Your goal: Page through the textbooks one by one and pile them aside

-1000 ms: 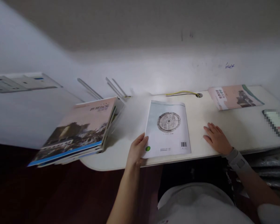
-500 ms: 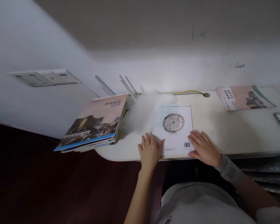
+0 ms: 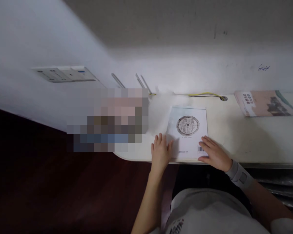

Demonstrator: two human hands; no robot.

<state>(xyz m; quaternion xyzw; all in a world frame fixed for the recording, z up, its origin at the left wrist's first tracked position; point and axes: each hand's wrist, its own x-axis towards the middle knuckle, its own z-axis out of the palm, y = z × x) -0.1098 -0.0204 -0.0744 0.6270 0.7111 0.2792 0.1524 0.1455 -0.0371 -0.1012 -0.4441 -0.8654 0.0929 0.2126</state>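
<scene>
A book (image 3: 187, 143) lies flat on the white table, its pale back cover upward with a round coin-like emblem and a barcode at the lower right. Along its left edge rests my left hand (image 3: 160, 152), fingers stretched out and thumb over the cover. On the lower right corner lies my right hand (image 3: 216, 154), open, its fingertips partly covering the barcode. A grey band circles the right wrist. Neither hand grips the book. Just left of and behind it spreads a whitish translucent sheet (image 3: 158, 112), too blurred to identify.
A stack of books (image 3: 117, 120), blurred by pixels, overhangs the table's left end. Another pink-covered book (image 3: 263, 103) lies at the back right. A yellow cable (image 3: 205, 94) runs along the wall to a hole. A socket panel (image 3: 65, 74) is on the left wall.
The view has swung left, so the table and books appear further right. My right hand covers slightly more of the barcode. Both hands stay at the book.
</scene>
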